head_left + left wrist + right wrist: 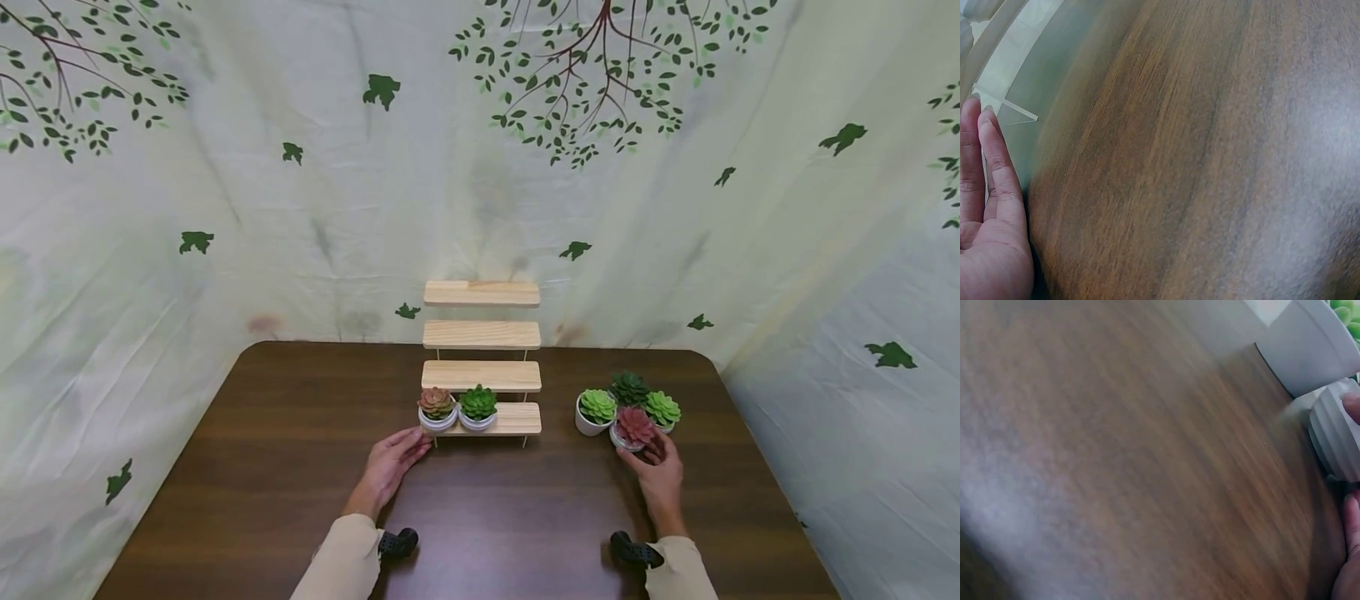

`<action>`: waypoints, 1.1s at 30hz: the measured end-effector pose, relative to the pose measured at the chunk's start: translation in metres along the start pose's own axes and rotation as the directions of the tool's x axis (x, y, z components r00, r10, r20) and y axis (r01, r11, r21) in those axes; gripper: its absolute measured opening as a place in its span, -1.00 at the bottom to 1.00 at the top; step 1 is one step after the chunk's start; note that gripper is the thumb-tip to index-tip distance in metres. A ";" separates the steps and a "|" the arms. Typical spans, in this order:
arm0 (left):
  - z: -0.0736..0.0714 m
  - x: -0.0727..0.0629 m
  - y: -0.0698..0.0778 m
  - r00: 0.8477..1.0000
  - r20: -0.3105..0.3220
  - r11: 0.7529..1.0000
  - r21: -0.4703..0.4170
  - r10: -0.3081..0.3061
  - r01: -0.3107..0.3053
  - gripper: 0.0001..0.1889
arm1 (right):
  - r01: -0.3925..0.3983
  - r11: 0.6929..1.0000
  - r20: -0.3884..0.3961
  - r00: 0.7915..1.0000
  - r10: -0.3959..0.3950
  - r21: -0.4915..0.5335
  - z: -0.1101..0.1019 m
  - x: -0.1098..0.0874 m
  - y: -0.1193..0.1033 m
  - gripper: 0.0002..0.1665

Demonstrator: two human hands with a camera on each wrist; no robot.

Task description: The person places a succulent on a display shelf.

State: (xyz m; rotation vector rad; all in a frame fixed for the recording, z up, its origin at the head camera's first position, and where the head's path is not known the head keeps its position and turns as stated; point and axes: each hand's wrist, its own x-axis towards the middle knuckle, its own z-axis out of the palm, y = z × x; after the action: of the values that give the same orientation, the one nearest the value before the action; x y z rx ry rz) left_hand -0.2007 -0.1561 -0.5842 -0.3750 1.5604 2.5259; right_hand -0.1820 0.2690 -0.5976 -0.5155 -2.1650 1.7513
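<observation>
My right hand holds a potted red succulent on the table, its thumb at the near left of the pot and the other fingers on the right. In the right wrist view the ribbed white pot shows between the fingertips. My left hand has nearly straight fingers resting at the left end of a tiered wooden stand. In the left wrist view those fingers lie beside a clear support piece. On the lowest tier sit a brownish-pink succulent and a green succulent, both in white pots.
Around the red succulent stand a light green succulent, a dark green one and another bright green one. The brown table has rounded far corners. Behind it hangs a leaf-patterned cloth.
</observation>
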 end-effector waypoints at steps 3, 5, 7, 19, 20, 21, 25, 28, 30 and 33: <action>0.001 0.002 -0.001 1.000 0.000 1.000 0.008 -0.006 0.006 -0.87 | -0.024 0.999 0.004 1.000 0.025 -0.045 -0.001 0.001 -0.001 -0.15; 0.002 0.003 0.000 1.000 -0.009 1.000 0.006 -0.009 0.009 -0.86 | -0.033 0.997 0.010 0.999 0.034 -0.066 0.000 0.002 -0.002 -0.16; 0.003 0.004 0.000 1.000 -0.017 1.000 0.006 -0.009 0.009 -0.87 | -0.031 0.997 0.003 1.000 0.031 -0.077 0.002 0.003 -0.003 -0.16; 0.003 0.004 0.000 0.998 -0.057 0.999 0.017 -0.040 0.041 -0.89 | -0.007 0.991 -0.017 1.000 0.005 -0.133 0.005 0.001 0.000 -0.18; 0.003 0.004 0.000 0.998 -0.057 0.999 0.018 -0.040 0.041 -0.89 | -0.016 0.991 -0.015 1.000 0.014 -0.136 0.004 0.000 0.000 -0.17; 0.003 0.004 0.000 0.998 -0.057 0.999 0.017 -0.041 0.042 -0.89 | -0.026 0.990 -0.010 1.000 0.025 -0.138 0.004 -0.001 0.001 -0.15; 0.002 0.005 -0.002 0.998 -0.056 0.999 0.018 -0.040 0.041 -0.87 | -0.055 0.987 0.017 0.998 0.058 -0.149 0.002 -0.002 0.000 -0.12; 0.002 0.004 -0.002 0.998 -0.055 0.999 0.015 -0.040 0.041 -0.87 | -0.066 0.987 0.044 0.996 0.073 -0.147 0.000 -0.003 0.000 -0.10; 0.002 0.004 -0.002 0.998 -0.051 0.999 0.015 -0.036 0.037 -0.87 | -0.064 0.988 0.051 0.996 0.071 -0.139 -0.001 -0.003 0.000 -0.09; 0.002 0.005 -0.001 0.998 -0.053 0.999 0.014 -0.034 0.034 -0.89 | -0.055 0.989 0.048 0.997 0.062 -0.138 -0.002 -0.005 0.001 -0.10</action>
State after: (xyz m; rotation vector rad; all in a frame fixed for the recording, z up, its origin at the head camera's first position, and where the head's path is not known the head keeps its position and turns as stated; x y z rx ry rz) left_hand -0.2050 -0.1536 -0.5857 -0.4660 1.5766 2.4970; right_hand -0.1768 0.2685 -0.5979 -0.5778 -2.3407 1.6718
